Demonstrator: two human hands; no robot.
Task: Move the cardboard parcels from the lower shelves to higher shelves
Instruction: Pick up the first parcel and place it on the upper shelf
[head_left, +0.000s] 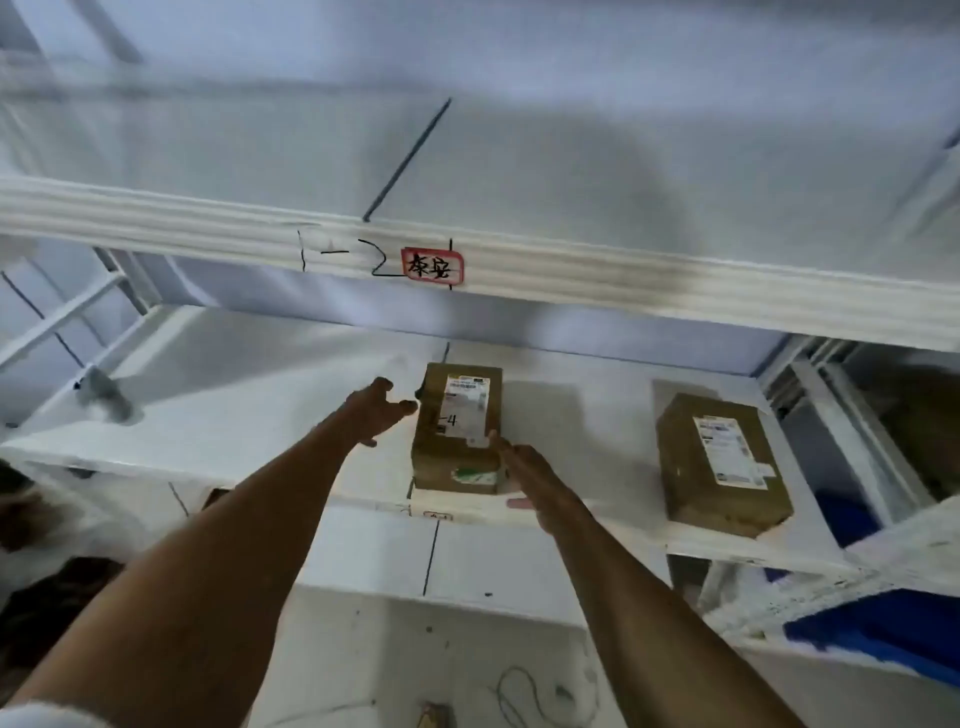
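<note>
1. White shelf (234, 405), metal, seen from a little above; bare on its left half.
2. Two cardboard parcels lie flat on it, well apart.
3. Middle parcel (457, 441): near the front edge, white shipping label on top (handwritten "4" beside the label).
4. Right parcel (722, 462): also near the front edge, turned slightly, white label up.
5. Upper shelf (571, 171) above: white, nothing visible on it; front rail (623, 275) marked "1-2" with a red-bordered sticker (432, 266).
6. Lower levels below are blurred.
</note>
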